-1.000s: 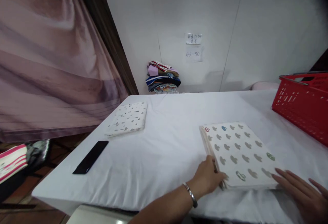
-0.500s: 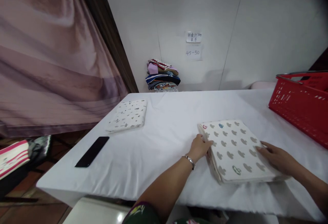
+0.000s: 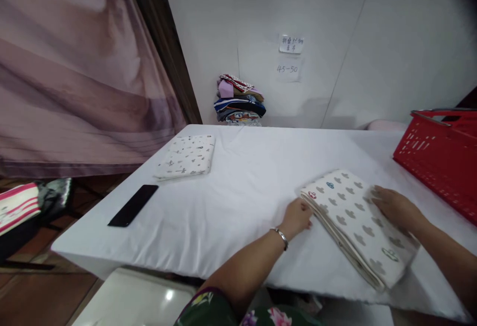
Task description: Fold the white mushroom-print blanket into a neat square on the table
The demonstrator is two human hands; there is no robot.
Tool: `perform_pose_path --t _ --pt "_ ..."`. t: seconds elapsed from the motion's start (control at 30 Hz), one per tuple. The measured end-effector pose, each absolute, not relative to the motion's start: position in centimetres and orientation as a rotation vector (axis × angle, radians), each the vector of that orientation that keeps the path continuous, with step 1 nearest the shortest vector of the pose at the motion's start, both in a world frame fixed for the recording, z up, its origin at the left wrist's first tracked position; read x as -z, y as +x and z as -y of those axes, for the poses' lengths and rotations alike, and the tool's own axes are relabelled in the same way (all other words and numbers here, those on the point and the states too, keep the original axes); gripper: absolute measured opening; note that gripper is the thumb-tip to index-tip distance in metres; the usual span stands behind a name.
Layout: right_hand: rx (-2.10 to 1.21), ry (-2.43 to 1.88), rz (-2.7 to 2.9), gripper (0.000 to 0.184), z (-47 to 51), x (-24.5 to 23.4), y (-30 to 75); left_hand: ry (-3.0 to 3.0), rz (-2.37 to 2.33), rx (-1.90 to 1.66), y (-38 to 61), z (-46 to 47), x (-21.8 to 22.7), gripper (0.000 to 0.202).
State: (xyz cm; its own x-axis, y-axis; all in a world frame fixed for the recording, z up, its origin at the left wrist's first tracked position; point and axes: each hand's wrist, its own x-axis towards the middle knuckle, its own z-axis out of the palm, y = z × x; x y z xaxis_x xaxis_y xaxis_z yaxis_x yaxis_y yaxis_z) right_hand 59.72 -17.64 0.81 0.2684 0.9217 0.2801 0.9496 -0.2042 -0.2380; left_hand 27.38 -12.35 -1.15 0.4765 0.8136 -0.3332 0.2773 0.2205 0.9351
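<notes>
A thick folded white cloth [image 3: 350,211] with grey mushroom-like shapes and a few coloured outlines lies at the right of the table, turned at an angle. Its layered edge faces left. At its left corner is my left hand [image 3: 297,217], fingers curled in against the corner; the fingertips are partly hidden. My right hand [image 3: 397,209] rests flat on the cloth's right side, fingers stretched out. Another folded white cloth [image 3: 188,156], with small dark prints, lies at the far left of the table.
A black phone-like slab [image 3: 133,205] lies near the left edge of the white-covered table [image 3: 238,187]. A red basket [image 3: 443,157] stands at the right. Behind the table is a pile of folded fabrics [image 3: 240,102]. A white stool-like seat [image 3: 137,298] is below the front edge.
The mushroom-patterned cloth has turned on the table, its near end swinging right. My left hand has curled at its left corner, and my right hand has shifted up its right side.
</notes>
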Motion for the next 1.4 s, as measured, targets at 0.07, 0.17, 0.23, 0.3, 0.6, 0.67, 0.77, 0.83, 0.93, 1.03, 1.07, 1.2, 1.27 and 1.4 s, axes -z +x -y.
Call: perform_pose_path --t 0.07,0.17,0.23,0.3,0.6,0.67,0.77,0.83,0.93,1.03,1.07,1.2,1.27,1.4 --pt "0.118 -2.166 1.779 0.057 18.2 -1.0 56.3 1.511 -1.192 -0.618 26.4 10.4 1.1 0.023" --pt "0.076 -1.983 1.89 0.048 19.2 -1.1 50.4 1.756 -1.186 -0.714 25.6 8.0 1.0 0.034" --pt "0.054 -1.86 2.023 0.043 19.8 -0.8 47.2 1.834 -1.114 -0.7 25.6 7.2 1.0 0.038" --pt "0.09 -1.79 2.116 0.041 20.1 -0.5 45.1 1.856 -1.057 -0.67 25.9 6.9 0.9 0.035" --pt "0.29 -1.948 2.2 0.04 17.9 -1.0 42.3 1.922 -0.963 -0.635 26.9 6.1 0.9 0.034" --pt "0.246 -1.989 2.191 0.038 17.1 -1.6 42.1 1.909 -0.959 -0.648 27.0 6.1 0.9 0.032" --pt "0.075 -2.059 2.12 0.036 16.3 -2.5 42.2 1.886 -0.962 -0.662 27.1 6.2 0.8 0.028" --pt "-0.081 -2.104 2.036 0.034 16.0 -3.1 42.5 1.88 -0.961 -0.664 27.1 6.2 0.8 0.027" --pt "-0.245 -2.106 1.964 0.034 15.9 -3.5 42.8 1.881 -0.958 -0.663 27.1 6.2 0.7 0.026" --pt "-0.234 -2.113 1.974 0.034 16.1 -3.3 42.6 1.886 -0.96 -0.661 27.1 6.2 0.8 0.027" --pt "-0.191 -2.133 1.989 0.034 16.2 -3.2 42.4 1.886 -0.962 -0.662 27.1 6.1 0.8 0.028" --pt "0.045 -2.201 2.109 0.036 16.6 -2.6 41.3 1.879 -0.988 -0.669 27.3 6.3 1.0 0.029" --pt "0.099 -2.231 2.134 0.033 16.5 -2.6 41.0 1.881 -0.995 -0.675 27.3 6.4 1.0 0.028" --pt "-0.032 -2.243 2.111 0.027 16.1 -3.0 41.3 1.884 -0.947 -0.684 26.9 6.4 0.9 0.029"
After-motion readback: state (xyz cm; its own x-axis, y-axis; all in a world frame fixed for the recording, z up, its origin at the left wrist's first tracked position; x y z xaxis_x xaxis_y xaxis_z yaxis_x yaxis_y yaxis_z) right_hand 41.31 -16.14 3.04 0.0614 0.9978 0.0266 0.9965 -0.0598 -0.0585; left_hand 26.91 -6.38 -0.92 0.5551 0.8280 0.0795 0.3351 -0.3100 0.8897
